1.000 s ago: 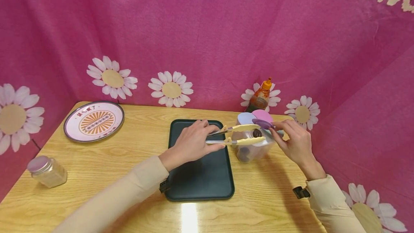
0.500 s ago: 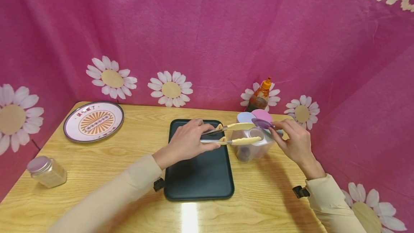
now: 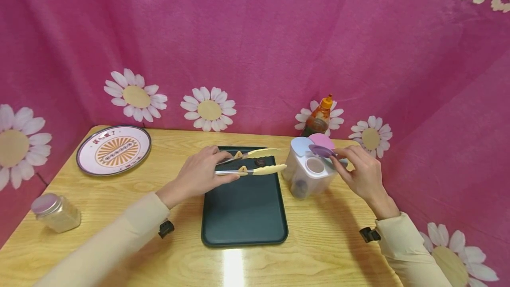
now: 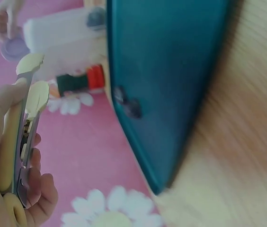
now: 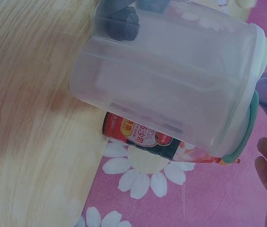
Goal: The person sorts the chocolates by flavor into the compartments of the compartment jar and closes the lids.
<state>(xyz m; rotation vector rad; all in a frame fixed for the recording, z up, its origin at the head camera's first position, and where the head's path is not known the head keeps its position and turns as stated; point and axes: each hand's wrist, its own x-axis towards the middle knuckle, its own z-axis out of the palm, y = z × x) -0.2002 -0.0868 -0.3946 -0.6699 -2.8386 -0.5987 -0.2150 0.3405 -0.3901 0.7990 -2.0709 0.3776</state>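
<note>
My left hand (image 3: 201,172) grips a pair of tongs (image 3: 267,169) with cream scalloped tips, its two arms spread apart over the dark tray (image 3: 245,220). Small dark round pieces (image 4: 132,109) lie near the tray's far edge; in the head view one dark piece (image 3: 260,162) shows between the tong tips. My right hand (image 3: 360,174) pinches the raised purple lid (image 3: 320,150) of a clear plastic container (image 3: 292,167). Under that lid a round opening (image 3: 315,164) is uncovered. Through the wall, a dark piece (image 5: 124,23) shows at the container's bottom.
A sauce bottle (image 3: 317,121) with an orange cap stands behind the container. A patterned plate (image 3: 85,154) lies at the back left, and a jar (image 3: 61,216) with a purple lid stands at the left. A pink curtain (image 3: 255,48) surrounds the wooden table (image 3: 179,251).
The tongs have moved left from the container's opening to over the tray. A dark piece between their tips at the opening is gone from there. The right hand still holds the purple lid up.
</note>
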